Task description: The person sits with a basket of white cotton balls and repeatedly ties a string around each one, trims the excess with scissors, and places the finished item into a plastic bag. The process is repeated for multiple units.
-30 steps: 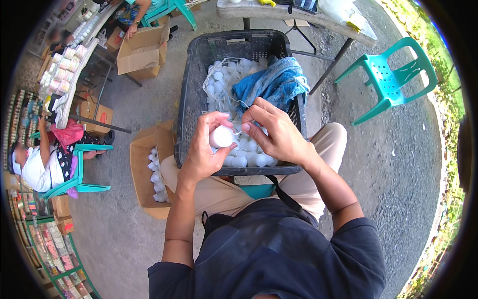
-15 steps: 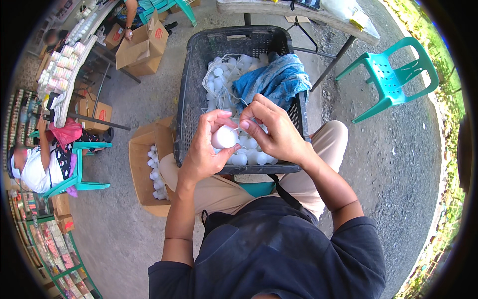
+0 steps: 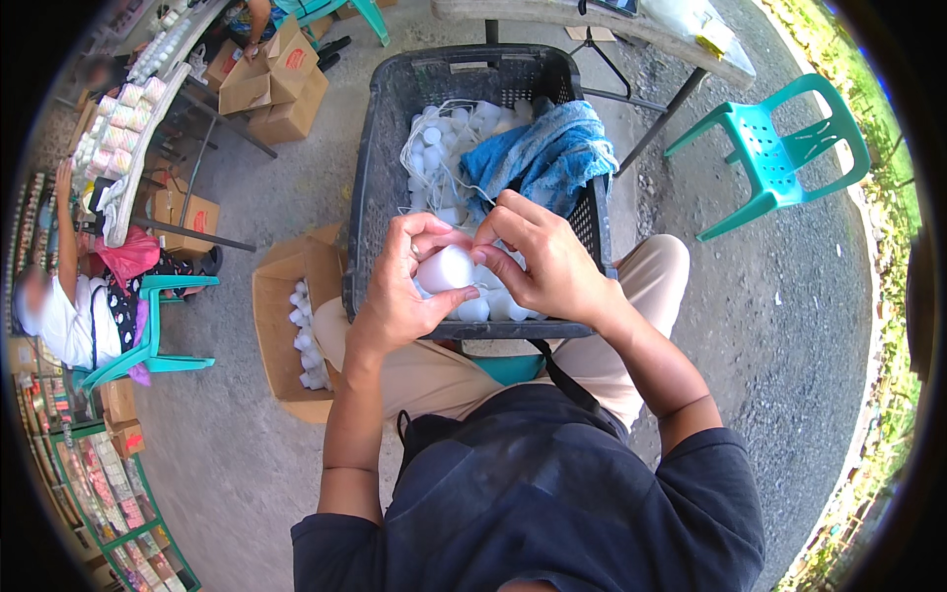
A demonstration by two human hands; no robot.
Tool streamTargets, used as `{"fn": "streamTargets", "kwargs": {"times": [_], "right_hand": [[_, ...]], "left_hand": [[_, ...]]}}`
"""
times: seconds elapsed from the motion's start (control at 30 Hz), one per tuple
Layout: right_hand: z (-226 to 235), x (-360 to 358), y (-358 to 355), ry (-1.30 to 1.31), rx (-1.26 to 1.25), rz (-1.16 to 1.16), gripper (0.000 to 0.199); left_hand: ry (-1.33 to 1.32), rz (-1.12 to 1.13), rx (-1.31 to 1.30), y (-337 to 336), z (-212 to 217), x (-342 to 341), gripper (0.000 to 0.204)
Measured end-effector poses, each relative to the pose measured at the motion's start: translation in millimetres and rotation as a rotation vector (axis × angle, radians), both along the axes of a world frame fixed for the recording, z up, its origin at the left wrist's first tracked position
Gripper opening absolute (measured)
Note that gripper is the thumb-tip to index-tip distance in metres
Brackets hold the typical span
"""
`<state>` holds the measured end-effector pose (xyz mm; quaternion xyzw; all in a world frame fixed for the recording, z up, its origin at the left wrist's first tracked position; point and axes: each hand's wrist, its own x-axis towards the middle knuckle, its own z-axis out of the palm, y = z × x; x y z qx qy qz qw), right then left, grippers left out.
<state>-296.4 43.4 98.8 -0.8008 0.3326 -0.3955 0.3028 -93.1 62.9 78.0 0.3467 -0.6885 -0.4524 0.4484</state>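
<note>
Beyond the far right corner of the black crate [image 3: 380, 138] stands a long table [image 3: 533, 12], bigger than anything else near the work; the crate itself sits directly before the seated person, close to the knees. Well off to the crate's right is a green plastic chair [image 3: 764, 163], and just beside the crate on the left is an open cardboard box [image 3: 271, 335] with small white pieces in it. Inside the crate, toward its right wall, a blue towel [image 3: 538, 158] lies bunched over part of the load. Above the crate's near end, the left hand [image 3: 402, 286] is curved partly open, thumb below and fingers above, around a white cylinder [image 3: 449, 271]. The right hand [image 3: 543, 261] has thumb and forefinger drawn into a tight pinch at the cylinder's right end; what lies between them is too small to tell. Under both, loose white cups [image 3: 429, 158] heap up, with thin white cord looped across them. The likeliest trouble is a snag, as that cord could catch among the cups if pulled. The smooth cylinder might also slip into the heap should the left thumb relax.
</note>
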Motion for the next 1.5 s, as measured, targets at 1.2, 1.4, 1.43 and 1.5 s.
{"fn": "streamTargets", "kwargs": {"times": [1.2, 1.4, 1.43, 1.5], "right_hand": [[-33, 9, 17, -0.209, 0.39, -0.114, 0.024], [-15, -10, -20, 0.183, -0.086, -0.044, 0.039], [-11, -9, -27, 0.203, -0.154, 0.005, 0.036], [-7, 0, -36, 0.245, -0.292, 0.102, 0.033]], "left_hand": [[0.704, 0.083, 0.362, 5, -50, -24, 0.061], [0.405, -0.044, 0.564, -5, -34, -5, 0.05], [0.356, -0.09, 0.559, -6, -30, -3, 0.05], [0.259, -0.185, 0.546, -8, -25, -2, 0.048]]}}
